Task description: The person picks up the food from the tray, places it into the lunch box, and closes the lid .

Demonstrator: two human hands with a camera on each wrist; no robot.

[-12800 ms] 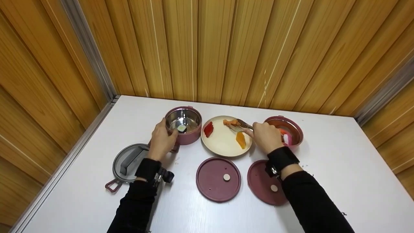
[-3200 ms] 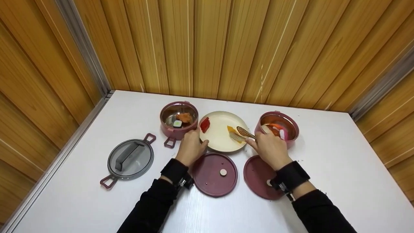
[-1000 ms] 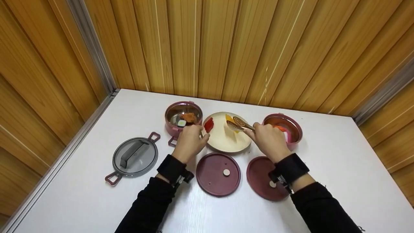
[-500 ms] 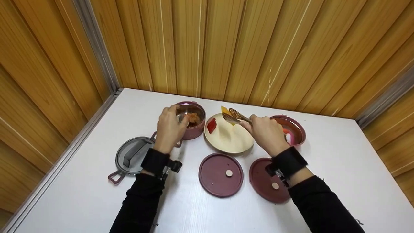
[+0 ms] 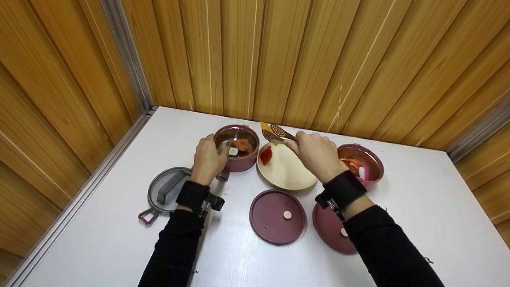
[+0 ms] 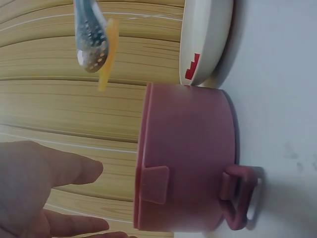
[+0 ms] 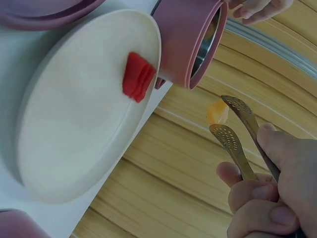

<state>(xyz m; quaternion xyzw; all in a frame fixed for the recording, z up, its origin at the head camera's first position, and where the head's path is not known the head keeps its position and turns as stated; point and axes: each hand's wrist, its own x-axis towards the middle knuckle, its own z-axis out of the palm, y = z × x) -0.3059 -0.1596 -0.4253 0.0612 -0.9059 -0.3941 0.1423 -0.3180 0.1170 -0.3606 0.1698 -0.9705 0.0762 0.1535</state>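
The yellow piece (image 5: 264,126) is pinched between the perforated tips of the tongs (image 5: 281,132), ahead and to the left of our right hand (image 5: 318,155), held clear of plate and pots. That hand grasps the tongs, squeezing the arms together, we judge, so the thin piece cannot slip while our fingers stay off it. Our left hand (image 5: 209,159) is empty, fingers loose beside and above the rim of the near pot (image 5: 244,163); we cannot tell whether it touches, though it looks placed to steady it. Right of its fingertips, inside, lie an orange piece (image 5: 242,144) and a small green-centred one (image 5: 233,151). Between our hands sits the cream plate (image 5: 289,171) with a red piece (image 5: 266,155). Just right of our right hand is the other pot (image 5: 368,157). A maroon lid (image 5: 275,223) lies between our wrists, apparently set aside to leave access from above.
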